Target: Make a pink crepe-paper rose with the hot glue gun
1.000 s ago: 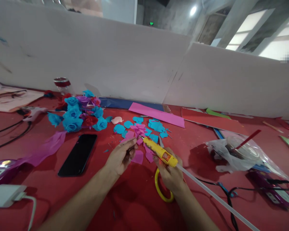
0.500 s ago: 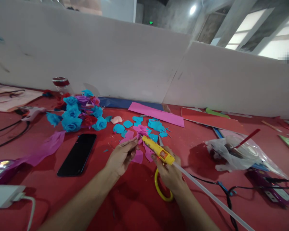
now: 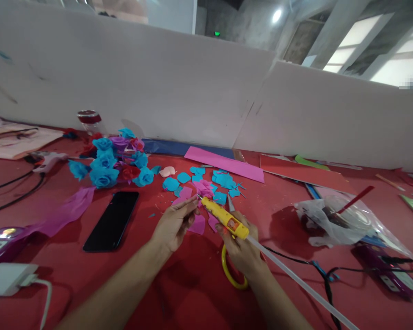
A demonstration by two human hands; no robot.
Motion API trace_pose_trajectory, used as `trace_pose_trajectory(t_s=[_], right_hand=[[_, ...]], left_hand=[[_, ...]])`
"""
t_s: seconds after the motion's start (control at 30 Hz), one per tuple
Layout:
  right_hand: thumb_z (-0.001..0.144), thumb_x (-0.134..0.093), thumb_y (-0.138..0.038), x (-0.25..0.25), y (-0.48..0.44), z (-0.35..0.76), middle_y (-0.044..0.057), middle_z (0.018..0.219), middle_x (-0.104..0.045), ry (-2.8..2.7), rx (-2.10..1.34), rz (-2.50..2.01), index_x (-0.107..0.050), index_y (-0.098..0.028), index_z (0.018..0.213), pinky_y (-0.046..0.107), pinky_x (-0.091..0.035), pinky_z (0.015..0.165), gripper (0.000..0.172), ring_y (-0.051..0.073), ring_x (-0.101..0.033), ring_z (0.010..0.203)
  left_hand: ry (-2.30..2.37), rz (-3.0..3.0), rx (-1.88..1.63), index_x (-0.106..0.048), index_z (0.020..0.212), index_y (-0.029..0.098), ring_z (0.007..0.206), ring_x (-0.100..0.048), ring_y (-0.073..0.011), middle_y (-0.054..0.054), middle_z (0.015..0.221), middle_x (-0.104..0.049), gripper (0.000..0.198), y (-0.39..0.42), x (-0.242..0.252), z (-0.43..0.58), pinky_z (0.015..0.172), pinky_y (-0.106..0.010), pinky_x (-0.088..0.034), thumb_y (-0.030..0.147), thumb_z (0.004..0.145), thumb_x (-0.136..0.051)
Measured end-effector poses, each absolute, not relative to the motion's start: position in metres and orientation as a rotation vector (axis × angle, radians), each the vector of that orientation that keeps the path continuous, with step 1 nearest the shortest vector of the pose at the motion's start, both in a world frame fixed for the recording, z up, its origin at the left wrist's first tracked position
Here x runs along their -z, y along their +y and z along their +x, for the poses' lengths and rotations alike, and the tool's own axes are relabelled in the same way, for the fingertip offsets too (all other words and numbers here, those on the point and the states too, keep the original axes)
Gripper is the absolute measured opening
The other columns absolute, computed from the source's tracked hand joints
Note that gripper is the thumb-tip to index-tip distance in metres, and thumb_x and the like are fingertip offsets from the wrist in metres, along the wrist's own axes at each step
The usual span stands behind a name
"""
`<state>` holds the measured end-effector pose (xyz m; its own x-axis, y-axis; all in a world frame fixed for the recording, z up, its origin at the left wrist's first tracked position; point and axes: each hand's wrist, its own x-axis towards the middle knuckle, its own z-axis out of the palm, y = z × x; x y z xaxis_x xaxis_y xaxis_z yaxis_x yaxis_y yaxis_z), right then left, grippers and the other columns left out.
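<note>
My right hand is closed around a yellow hot glue gun with a long translucent glue stick out of its back end. The nozzle points at a pink paper flower, which my left hand pinches at its base between thumb and fingers. Exactly where nozzle and paper meet is too small to tell. Under and around the hands lie cut pink petals and blue petals. Scissors with a yellow handle lie partly hidden beneath my right hand.
Blue, purple and red paper flowers are bunched at the left, behind a black phone. A pink paper strip lies toward the white partition. At the right are a bagged cup and a black cable.
The pink flower has turned slightly and shows more of its petals beside the nozzle. Both hands keep nearly the same place and grip; the whole view has shifted a little.
</note>
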<state>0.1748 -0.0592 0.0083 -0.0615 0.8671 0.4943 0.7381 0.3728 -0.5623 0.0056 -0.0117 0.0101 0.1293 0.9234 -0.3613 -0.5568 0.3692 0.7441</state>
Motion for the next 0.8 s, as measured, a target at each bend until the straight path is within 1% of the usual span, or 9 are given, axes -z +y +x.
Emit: trace_pose_trajectory(t_s=[0.23, 0.4, 0.5, 0.57, 0.63, 0.67, 0.73, 0.8], right_hand=[[0.087, -0.050, -0.034, -0.010, -0.058, 0.176, 0.001, 0.066, -0.059, -1.802, -0.181, -1.429, -0.054, -0.020, 0.078, 0.026, -0.040, 0.055, 0.017, 0.016, -0.058, 0.060], [0.084, -0.053, -0.031, -0.005, -0.058, 0.178, 0.002, 0.069, -0.062, -1.807, -0.153, -1.419, -0.057, -0.019, 0.082, 0.026, -0.041, 0.055, 0.013, 0.016, -0.059, 0.060], [0.084, -0.053, -0.031, -0.001, -0.059, 0.185, 0.002, 0.069, -0.062, -1.791, -0.151, -1.433, -0.056, -0.020, 0.082, 0.026, -0.043, 0.056, 0.012, 0.017, -0.059, 0.061], [0.085, -0.051, -0.033, -0.002, -0.061, 0.196, 0.002, 0.070, -0.062, -1.760, -0.110, -1.506, -0.056, -0.020, 0.083, 0.026, -0.044, 0.057, 0.014, 0.017, -0.060, 0.062], [0.087, -0.048, -0.035, -0.002, -0.064, 0.214, 0.004, 0.074, -0.063, -1.752, -0.013, -1.612, -0.057, -0.020, 0.085, 0.027, -0.046, 0.058, 0.017, 0.018, -0.061, 0.064], [0.087, -0.047, -0.035, -0.002, -0.067, 0.226, 0.005, 0.076, -0.064, -1.747, 0.030, -1.648, -0.057, -0.019, 0.088, 0.028, -0.047, 0.059, 0.018, 0.019, -0.062, 0.067], [0.086, -0.046, -0.032, 0.004, -0.074, 0.253, 0.009, 0.085, -0.065, -1.792, 0.137, -1.733, -0.055, -0.018, 0.095, 0.032, -0.050, 0.063, 0.019, 0.022, -0.063, 0.073], [0.084, -0.042, -0.021, 0.014, -0.081, 0.282, 0.015, 0.097, -0.063, -1.948, 0.278, -1.783, -0.052, -0.014, 0.105, 0.037, -0.053, 0.070, 0.024, 0.025, -0.064, 0.083]], left_hand=[[0.926, 0.474, -1.115, -0.070, 0.078, 0.012, 0.044, -0.044, -0.0019, 0.001, 0.057, -0.059, 0.020, -0.012, -0.013, 0.006, 0.041, -0.011, -0.034, 0.023, 0.062, -0.077], [0.894, 0.437, -1.123, -0.070, 0.075, 0.012, 0.044, -0.045, -0.0018, 0.001, 0.056, -0.059, 0.020, -0.009, -0.013, 0.005, 0.040, -0.011, -0.034, 0.021, 0.059, -0.079], [0.856, 0.470, -1.184, -0.071, 0.075, 0.013, 0.047, -0.049, -0.0037, 0.000, 0.058, -0.062, 0.021, -0.006, -0.010, 0.002, 0.045, -0.013, -0.038, 0.021, 0.057, -0.080], [0.824, 0.525, -1.253, -0.071, 0.072, 0.014, 0.053, -0.054, -0.0063, -0.002, 0.062, -0.065, 0.020, -0.005, -0.008, 0.001, 0.053, -0.016, -0.043, 0.022, 0.056, -0.081], [0.766, 0.592, -1.324, -0.070, 0.067, 0.015, 0.061, -0.058, -0.0087, -0.002, 0.065, -0.067, 0.017, -0.005, -0.006, -0.001, 0.061, -0.019, -0.045, 0.021, 0.055, -0.081], [0.733, 0.625, -1.352, -0.069, 0.065, 0.016, 0.061, -0.057, -0.0089, -0.001, 0.065, -0.066, 0.016, -0.005, -0.005, -0.002, 0.062, -0.019, -0.045, 0.019, 0.054, -0.080], [0.697, 0.678, -1.390, -0.068, 0.063, 0.016, 0.057, -0.053, -0.0082, 0.001, 0.061, -0.064, 0.014, -0.004, -0.002, -0.004, 0.058, -0.020, -0.044, 0.017, 0.054, -0.079], [0.710, 0.700, -1.412, -0.068, 0.063, 0.017, 0.053, -0.050, -0.0078, 0.002, 0.057, -0.061, 0.012, -0.003, 0.000, -0.005, 0.053, -0.020, -0.041, 0.015, 0.055, -0.076]])
